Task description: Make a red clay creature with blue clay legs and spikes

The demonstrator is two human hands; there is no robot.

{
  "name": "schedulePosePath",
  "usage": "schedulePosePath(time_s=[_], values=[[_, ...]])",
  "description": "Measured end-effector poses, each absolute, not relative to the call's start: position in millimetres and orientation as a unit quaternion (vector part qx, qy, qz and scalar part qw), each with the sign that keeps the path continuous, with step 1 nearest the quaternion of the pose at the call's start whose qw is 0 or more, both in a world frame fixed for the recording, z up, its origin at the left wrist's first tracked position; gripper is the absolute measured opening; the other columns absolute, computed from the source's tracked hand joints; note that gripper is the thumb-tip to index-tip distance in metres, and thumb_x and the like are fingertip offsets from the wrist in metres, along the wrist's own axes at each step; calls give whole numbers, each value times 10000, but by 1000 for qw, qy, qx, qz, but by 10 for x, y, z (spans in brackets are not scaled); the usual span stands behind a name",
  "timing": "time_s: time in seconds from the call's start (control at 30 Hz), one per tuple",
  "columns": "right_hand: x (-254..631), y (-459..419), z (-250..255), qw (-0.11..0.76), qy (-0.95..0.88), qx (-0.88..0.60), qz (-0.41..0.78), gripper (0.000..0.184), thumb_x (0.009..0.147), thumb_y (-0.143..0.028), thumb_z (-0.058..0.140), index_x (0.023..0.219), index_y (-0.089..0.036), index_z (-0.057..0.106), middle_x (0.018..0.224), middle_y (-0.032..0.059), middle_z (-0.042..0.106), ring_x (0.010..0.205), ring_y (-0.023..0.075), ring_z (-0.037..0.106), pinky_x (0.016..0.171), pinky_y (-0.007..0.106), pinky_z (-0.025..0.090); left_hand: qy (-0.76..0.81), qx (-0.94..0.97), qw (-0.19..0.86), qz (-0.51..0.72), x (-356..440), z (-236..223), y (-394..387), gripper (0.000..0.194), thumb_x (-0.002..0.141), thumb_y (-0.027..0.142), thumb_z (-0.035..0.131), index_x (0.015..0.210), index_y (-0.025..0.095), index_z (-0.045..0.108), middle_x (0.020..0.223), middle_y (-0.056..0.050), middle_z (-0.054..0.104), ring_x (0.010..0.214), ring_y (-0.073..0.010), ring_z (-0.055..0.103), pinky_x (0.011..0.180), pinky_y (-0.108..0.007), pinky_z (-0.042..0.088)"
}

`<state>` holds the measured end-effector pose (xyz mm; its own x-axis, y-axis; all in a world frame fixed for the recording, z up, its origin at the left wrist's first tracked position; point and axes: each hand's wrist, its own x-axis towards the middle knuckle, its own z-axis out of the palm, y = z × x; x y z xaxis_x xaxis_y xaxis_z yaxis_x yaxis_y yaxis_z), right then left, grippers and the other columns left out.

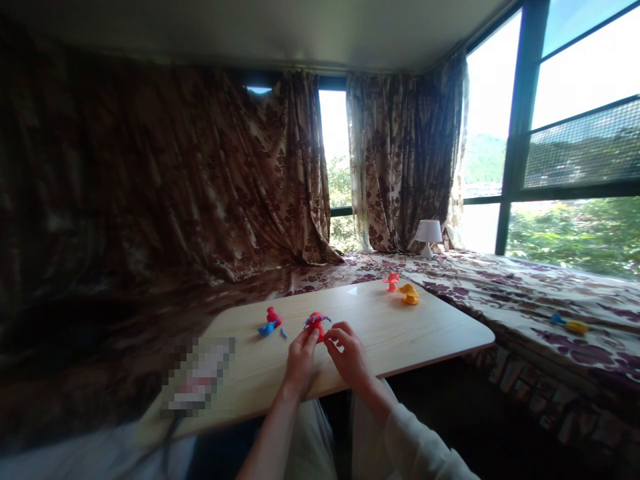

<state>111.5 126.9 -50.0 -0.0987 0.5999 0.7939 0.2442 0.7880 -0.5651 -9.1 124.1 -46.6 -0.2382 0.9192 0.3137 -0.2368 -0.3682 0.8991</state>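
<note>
My left hand (301, 353) is closed around the left side of a small red mushroom-shaped clay figure (316, 319), held upright just above the table. Thin blue strips hang around the rim of its cap. At the figure's lower right, the fingers of my right hand (349, 350) are curled in a pinch against its base. Whether they also hold a small bit of clay cannot be made out. Left of my hands lie a blue lump of clay (268, 328), a dark pink lump (273, 316) and a small blue piece (283, 333).
A pale wooden table (420, 337) stands before me. Toward its far right are a pink figure (391, 282) and a yellow one (409, 294). A blurred-out device (200, 377) lies at the left. A blue-and-yellow object (570, 324) and a white lamp (429, 233) rest on the flowered cover.
</note>
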Motion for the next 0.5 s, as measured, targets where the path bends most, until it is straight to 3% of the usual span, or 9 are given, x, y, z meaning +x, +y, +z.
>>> schedulePosePath(time_s=[0.17, 0.5], values=[[1103, 1263, -491, 609, -712, -316, 150, 202, 755, -66, 569, 908, -196, 581, 892, 30, 575, 694, 152, 552, 634, 287, 489, 384, 443, 416, 695, -104, -502, 1263, 364, 721, 396, 670, 992, 157, 711, 997, -94, 732, 986, -248, 638, 929, -380, 437], [1109, 1276, -508, 599, -722, -309, 158, 109, 817, -111, 561, 797, -198, 624, 859, 26, 564, 738, 156, 558, 660, 272, 473, 371, 474, 421, 678, -97, -458, 1237, 364, 741, 377, 662, 1026, 153, 704, 1051, -102, 723, 1048, -252, 619, 957, -363, 425]])
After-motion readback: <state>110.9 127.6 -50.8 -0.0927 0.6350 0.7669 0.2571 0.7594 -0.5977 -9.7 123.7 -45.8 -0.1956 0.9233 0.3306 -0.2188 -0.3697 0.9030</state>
